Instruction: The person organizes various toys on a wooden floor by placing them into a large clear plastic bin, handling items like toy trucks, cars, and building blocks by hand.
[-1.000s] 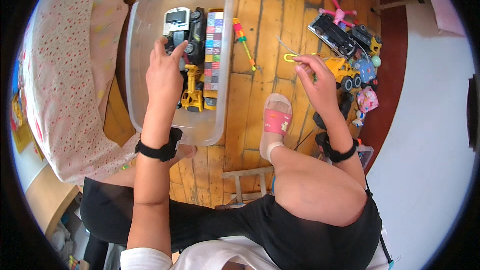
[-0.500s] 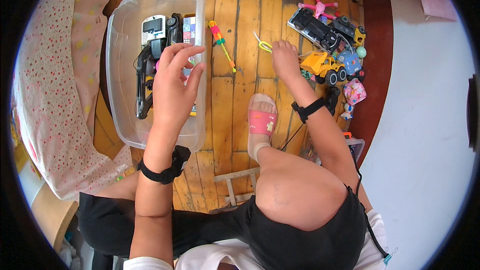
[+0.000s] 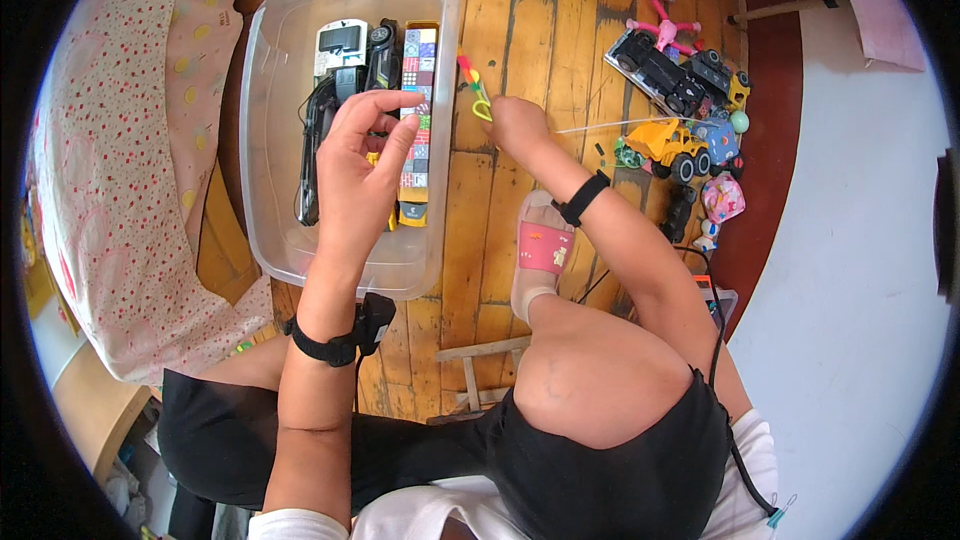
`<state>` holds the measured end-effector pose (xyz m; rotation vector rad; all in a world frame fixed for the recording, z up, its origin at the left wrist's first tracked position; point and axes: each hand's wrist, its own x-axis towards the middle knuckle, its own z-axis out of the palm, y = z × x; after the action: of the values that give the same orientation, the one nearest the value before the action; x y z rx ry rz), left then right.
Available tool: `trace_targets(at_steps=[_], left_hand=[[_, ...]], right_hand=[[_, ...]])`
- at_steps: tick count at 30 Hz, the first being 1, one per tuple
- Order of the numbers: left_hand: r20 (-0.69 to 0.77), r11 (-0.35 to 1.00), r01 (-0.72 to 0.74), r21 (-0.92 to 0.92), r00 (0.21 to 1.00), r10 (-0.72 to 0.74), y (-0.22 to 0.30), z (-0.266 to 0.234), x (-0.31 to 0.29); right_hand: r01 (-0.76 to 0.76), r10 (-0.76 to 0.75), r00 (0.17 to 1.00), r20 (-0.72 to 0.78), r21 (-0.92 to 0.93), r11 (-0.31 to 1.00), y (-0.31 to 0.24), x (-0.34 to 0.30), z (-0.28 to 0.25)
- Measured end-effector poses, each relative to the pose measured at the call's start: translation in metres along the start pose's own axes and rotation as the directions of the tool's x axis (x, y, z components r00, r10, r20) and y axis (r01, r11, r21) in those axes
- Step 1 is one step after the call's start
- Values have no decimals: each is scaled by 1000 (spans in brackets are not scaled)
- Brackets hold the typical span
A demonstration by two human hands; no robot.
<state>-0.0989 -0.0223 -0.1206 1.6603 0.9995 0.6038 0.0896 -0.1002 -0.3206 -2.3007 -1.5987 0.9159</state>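
My right hand [image 3: 518, 125] is closed on a yellow-green looped cord [image 3: 482, 110], just right of the clear plastic bin [image 3: 450, 140]. A thin white strand [image 3: 610, 127] trails from this hand toward the toys on the right. Over the bin hovers my left hand [image 3: 365, 145], its fingers curved and apart, holding nothing. Beneath it in the bin lie a black toy vehicle [image 3: 383, 55], a white-and-black toy piece [image 3: 340, 45], a long black toy part [image 3: 312, 150] and a long box with coloured square patterns [image 3: 420, 50]. Part of the contents is hidden by my left hand.
A multicoloured stick toy [image 3: 467, 70] lies beside the bin, partly behind the cord. Along the right wall are a yellow toy loader [image 3: 670, 148], a black toy truck chassis [image 3: 660, 70], a pink toy [image 3: 663, 32] and a pink patterned pouch [image 3: 722, 198]. A patterned cloth [image 3: 110, 190] hangs at left.
My right hand has moved left toward the bin with the yellow-green cord, drawing out the white strand. My left hand stays over the bin, its fingers still apart. The whole view has shifted slightly.
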Motion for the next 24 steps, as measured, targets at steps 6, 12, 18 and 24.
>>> trace_targets(at_steps=[6, 12, 18, 24], left_hand=[[122, 977, 159, -139, 982, -143, -2, -3, -6], [113, 954, 75, -289, 993, -44, 7, 36, -4], [79, 728, 221, -649, 971, -225, 21, 16, 14], [-220, 935, 51, -350, 966, -135, 6, -56, 65]], right_hand=[[-103, 176, 976, -131, 436, 894, 0, -17, -40], [171, -78, 984, -158, 748, 642, -74, -73, -131], [444, -360, 887, -288, 322, 836, -111, -72, -129], [499, -350, 704, -618, 81, 863, -112, -82, -173]])
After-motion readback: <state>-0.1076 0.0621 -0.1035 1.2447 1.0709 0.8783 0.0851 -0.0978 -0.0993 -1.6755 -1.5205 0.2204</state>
